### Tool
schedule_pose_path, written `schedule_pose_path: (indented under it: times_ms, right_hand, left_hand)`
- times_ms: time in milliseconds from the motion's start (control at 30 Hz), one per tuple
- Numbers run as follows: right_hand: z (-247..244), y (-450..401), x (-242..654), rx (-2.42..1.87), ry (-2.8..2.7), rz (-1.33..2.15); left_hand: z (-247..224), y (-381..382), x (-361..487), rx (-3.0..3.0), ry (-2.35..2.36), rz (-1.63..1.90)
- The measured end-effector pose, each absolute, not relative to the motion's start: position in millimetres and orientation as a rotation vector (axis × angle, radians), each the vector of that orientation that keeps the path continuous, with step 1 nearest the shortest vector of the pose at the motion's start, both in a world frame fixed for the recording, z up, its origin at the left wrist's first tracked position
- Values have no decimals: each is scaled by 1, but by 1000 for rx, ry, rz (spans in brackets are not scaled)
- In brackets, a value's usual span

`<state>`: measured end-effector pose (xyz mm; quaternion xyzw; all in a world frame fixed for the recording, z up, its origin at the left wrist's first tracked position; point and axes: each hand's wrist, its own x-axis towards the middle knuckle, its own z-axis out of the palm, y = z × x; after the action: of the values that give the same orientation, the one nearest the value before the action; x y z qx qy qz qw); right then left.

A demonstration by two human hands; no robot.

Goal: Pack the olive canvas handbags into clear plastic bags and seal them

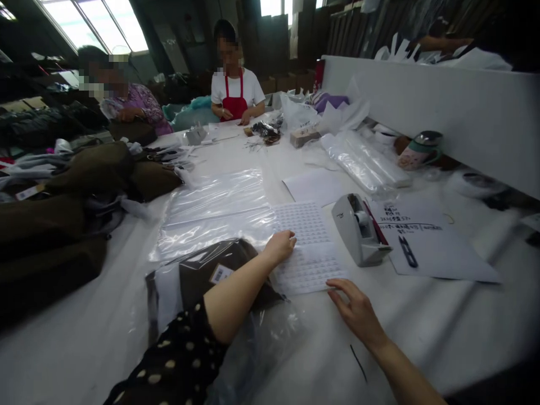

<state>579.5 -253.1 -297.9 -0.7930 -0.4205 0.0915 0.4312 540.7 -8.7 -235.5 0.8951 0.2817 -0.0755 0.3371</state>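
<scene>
A white sheet of small printed labels (306, 225) lies flat on the table in front of me. Over its left side is my left hand (280, 247), its fingers curled together; whatever is between them is too small to make out. My right hand (356, 309) touches the sheet's lower right corner with its fingertips, thumb and fingers slightly apart. Beneath my left forearm lies a dark brown fabric item (194, 281) in a clear plastic bag, with a barcode label (220, 274) on it. A grey tape dispenser (360, 230) stands right of the sheet.
Flat clear bags (215, 208) are stacked beyond the brown item. Black thread snips (407, 251) lie on a handwritten paper (447, 247) at right. Dark brown items (93, 174) are piled at left. A mug (422, 149) stands by a white partition (430, 95). Two people work across the table.
</scene>
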Motion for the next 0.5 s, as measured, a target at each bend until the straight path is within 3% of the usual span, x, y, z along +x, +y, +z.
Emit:
schedule_pose_path:
  times_ms: [233,500]
  right_hand:
    - [-309,-202,608,-2018,-962,148]
    - [-307,-170,591,-2181,-878,-22]
  left_hand:
    - [-255,-1,586,2397,583,-711]
    - [-227,0,587,2257,498,-766]
